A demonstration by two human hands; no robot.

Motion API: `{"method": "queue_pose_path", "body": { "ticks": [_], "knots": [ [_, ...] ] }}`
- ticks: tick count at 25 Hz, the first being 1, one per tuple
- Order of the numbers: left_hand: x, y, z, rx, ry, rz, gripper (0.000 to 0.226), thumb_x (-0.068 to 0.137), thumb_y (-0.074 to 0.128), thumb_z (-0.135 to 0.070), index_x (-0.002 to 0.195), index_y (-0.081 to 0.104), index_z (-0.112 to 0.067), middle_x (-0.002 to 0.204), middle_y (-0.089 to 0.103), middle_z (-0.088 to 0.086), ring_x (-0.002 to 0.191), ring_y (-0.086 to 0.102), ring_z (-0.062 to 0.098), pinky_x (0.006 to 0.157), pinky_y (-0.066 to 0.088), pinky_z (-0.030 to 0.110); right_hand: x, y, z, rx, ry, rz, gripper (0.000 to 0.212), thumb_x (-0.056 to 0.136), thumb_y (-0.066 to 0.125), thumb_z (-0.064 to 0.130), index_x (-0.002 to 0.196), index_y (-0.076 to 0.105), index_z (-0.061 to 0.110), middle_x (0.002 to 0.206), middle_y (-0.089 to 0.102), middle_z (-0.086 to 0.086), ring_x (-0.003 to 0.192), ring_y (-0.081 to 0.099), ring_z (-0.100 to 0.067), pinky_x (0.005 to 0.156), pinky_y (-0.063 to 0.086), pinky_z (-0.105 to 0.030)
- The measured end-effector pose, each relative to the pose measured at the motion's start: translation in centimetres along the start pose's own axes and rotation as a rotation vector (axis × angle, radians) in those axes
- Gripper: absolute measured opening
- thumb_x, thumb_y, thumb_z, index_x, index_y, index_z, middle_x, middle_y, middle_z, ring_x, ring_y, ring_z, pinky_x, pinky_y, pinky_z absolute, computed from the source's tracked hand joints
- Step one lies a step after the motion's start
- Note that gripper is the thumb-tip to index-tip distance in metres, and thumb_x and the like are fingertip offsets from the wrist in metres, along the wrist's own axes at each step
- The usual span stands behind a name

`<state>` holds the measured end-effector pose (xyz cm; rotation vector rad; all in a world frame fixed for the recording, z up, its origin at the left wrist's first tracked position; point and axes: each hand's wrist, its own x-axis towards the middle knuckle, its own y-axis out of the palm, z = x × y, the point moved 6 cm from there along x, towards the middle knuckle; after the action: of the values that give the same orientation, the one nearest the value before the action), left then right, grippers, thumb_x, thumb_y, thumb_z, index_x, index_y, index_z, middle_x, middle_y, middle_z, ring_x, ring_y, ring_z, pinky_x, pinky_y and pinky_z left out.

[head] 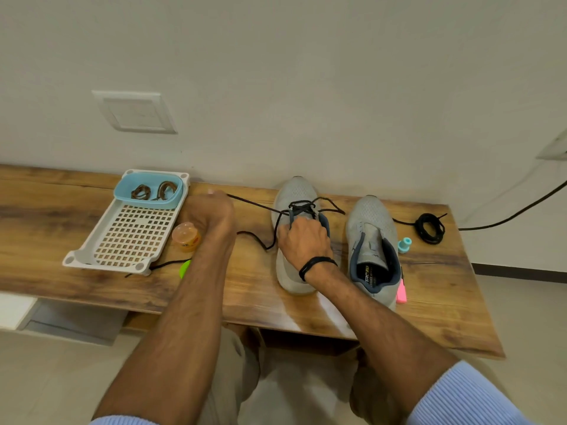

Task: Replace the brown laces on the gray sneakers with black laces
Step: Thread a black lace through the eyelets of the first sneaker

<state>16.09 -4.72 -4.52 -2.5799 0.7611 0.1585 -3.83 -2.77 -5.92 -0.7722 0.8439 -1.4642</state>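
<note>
Head view: on the wooden table point(429, 286), left of centre, a white tray point(132, 237) carries a blue bowl point(144, 204) holding two brown laces point(140, 191). An orange jar point(186, 236) stands beside the tray, and the left forearm half hides a green object point(185, 268). Two gray sneakers stand right of centre. Further right lie a teal spool point(405, 244), a pink object point(401, 291) and one coiled black lace point(429, 228). The left hand point(211, 216), fisted, holds a second black lace point(254, 204) taut from the middle sneaker point(294, 191). The right hand point(303, 240) grips that shoe's tongue, covering its opening. The other sneaker point(368, 216) is unlaced.
</note>
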Motion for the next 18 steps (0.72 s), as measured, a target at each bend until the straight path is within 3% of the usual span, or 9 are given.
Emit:
{"method": "queue_pose_path", "body": {
  "ticks": [2, 4, 5, 7, 9, 11, 15, 18],
  "knots": [
    [0.7, -2.4, 0.0, -0.055, -0.008, -0.168, 0.027, 0.096, 0.053, -0.014, 0.119, 0.058, -0.002, 0.123, 0.063, 0.017, 0.115, 0.060, 0.031, 0.091, 0.045, 0.033, 0.0, 0.0, 0.1, 0.003, -0.009, 0.008, 0.037, 0.096, 0.040, 0.028, 0.088, 0.064, 0.001, 0.097, 0.064, -0.017, 0.083, 0.064, -0.035, 0.068, 0.054, -0.038],
    [0.2, -2.0, -0.5, 0.215, 0.137, -0.084, 0.034, 0.089, 0.059, -0.014, 0.123, 0.053, -0.013, 0.130, 0.054, 0.016, 0.119, 0.052, 0.035, 0.094, 0.043, 0.039, 0.2, 0.0, 0.2, -0.023, -0.010, 0.019, 0.036, 0.095, 0.040, 0.027, 0.086, 0.063, 0.001, 0.096, 0.064, -0.017, 0.083, 0.064, -0.034, 0.066, 0.053, -0.037],
    [-0.4, -0.7, -0.8, 0.373, 0.317, 0.012, 0.040, 0.083, 0.062, -0.013, 0.122, 0.054, -0.017, 0.129, 0.053, 0.014, 0.118, 0.051, 0.034, 0.095, 0.044, 0.040, 0.2, 0.1, 0.2, -0.035, -0.011, 0.023, 0.036, 0.094, 0.040, 0.027, 0.086, 0.063, 0.001, 0.097, 0.064, -0.017, 0.083, 0.064, -0.033, 0.065, 0.052, -0.036],
    [-2.2, 3.1, -1.3, 0.458, 0.676, 0.339, 0.039, 0.075, 0.063, -0.007, 0.112, 0.065, -0.021, 0.117, 0.063, 0.005, 0.111, 0.058, 0.026, 0.093, 0.047, 0.035, 0.3, 0.1, 0.3, -0.042, -0.018, 0.024, 0.036, 0.095, 0.041, 0.029, 0.089, 0.063, 0.001, 0.100, 0.063, -0.017, 0.085, 0.064, -0.034, 0.067, 0.052, -0.036],
    [-4.5, 6.0, -0.5, 0.470, 0.788, 0.698, 0.034, 0.077, 0.067, -0.002, 0.104, 0.071, -0.022, 0.103, 0.070, -0.001, 0.100, 0.064, 0.017, 0.088, 0.052, 0.031, 0.2, 0.0, 0.4, -0.050, -0.037, 0.011, 0.037, 0.097, 0.042, 0.032, 0.097, 0.063, 0.002, 0.106, 0.062, -0.017, 0.090, 0.065, -0.034, 0.072, 0.055, -0.039],
    [-6.0, 7.0, 0.0, 0.578, 0.832, 0.817, 0.030, 0.080, 0.071, -0.005, 0.103, 0.072, -0.024, 0.099, 0.071, -0.003, 0.095, 0.065, 0.015, 0.083, 0.054, 0.032, 0.2, 0.0, 0.4, -0.072, -0.054, 0.004, 0.037, 0.099, 0.040, 0.034, 0.104, 0.063, 0.004, 0.111, 0.061, -0.016, 0.094, 0.064, -0.033, 0.074, 0.055, -0.039],
    [-5.7, 6.1, -0.7, 0.549, 0.789, 0.686, 0.013, 0.081, 0.071, -0.014, 0.089, 0.075, -0.024, 0.084, 0.072, -0.007, 0.085, 0.068, 0.015, 0.075, 0.055, 0.032, 0.3, 0.1, 0.3, -0.036, -0.035, 0.002, 0.036, 0.098, 0.041, 0.033, 0.095, 0.063, 0.005, 0.102, 0.063, -0.016, 0.091, 0.065, -0.035, 0.069, 0.051, -0.037],
    [-3.0, 1.4, -2.5, 0.343, 0.618, 0.165, 0.018, 0.080, 0.056, -0.011, 0.090, 0.071, -0.016, 0.092, 0.071, 0.003, 0.088, 0.065, 0.025, 0.074, 0.050, 0.034, 0.7, -0.1, -0.3, -0.017, 0.015, 0.019, 0.027, 0.095, 0.042, 0.028, 0.080, 0.056, 0.010, 0.088, 0.065, -0.013, 0.085, 0.065, -0.032, 0.062, 0.040, -0.030]
  ]
}}
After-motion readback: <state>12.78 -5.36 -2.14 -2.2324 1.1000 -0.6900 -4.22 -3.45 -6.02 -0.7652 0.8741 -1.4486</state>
